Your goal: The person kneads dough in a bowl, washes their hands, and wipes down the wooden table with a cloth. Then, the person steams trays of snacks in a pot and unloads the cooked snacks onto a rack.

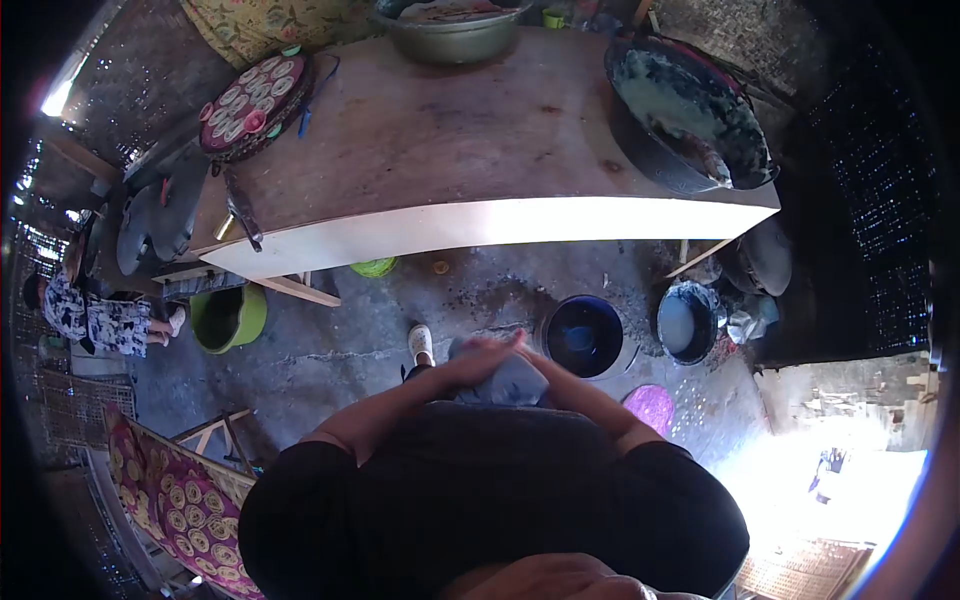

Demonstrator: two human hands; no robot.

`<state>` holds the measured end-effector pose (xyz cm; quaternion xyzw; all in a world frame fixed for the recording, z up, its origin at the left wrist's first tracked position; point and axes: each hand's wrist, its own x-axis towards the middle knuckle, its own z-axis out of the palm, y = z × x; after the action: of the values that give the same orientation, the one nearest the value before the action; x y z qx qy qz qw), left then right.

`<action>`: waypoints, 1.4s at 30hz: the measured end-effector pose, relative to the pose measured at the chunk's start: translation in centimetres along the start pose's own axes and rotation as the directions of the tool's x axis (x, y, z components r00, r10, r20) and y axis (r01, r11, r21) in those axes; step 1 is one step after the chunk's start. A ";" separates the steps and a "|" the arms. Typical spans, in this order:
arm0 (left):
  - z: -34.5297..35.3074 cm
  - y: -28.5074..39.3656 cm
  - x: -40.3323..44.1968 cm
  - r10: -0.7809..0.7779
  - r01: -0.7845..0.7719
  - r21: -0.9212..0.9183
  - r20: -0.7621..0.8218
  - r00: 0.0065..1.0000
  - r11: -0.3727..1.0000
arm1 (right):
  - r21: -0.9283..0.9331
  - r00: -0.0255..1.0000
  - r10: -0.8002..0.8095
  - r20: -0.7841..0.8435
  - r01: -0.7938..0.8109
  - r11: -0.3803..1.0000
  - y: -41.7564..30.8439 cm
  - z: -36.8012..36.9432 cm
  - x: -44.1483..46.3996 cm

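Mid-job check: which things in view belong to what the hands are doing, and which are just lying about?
Likely part of the job:
- pale bundle, material unclear, at the left hand and right hand

Apparently just lying about, untouched:
- green tub
- purple round item
- dark tool at the table edge

On the bench, a tray lies left, a basin at the far edge, a pan right. On the floor, a tub stands left, two buckets right.
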<state>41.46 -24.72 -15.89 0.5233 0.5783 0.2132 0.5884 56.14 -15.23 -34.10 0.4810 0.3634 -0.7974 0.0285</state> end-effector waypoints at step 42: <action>-7.4 -12.2 15.8 -0.193 0.183 -0.452 0.025 0.981 0.873 | -0.629 0.335 -0.846 0.416 0.777 -0.002 -14.0 15.5 -14.7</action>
<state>34.28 -12.82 -32.03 0.3113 0.5672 0.2891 0.7056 46.91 -18.85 -10.52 0.1516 0.8628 -0.4091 -0.2556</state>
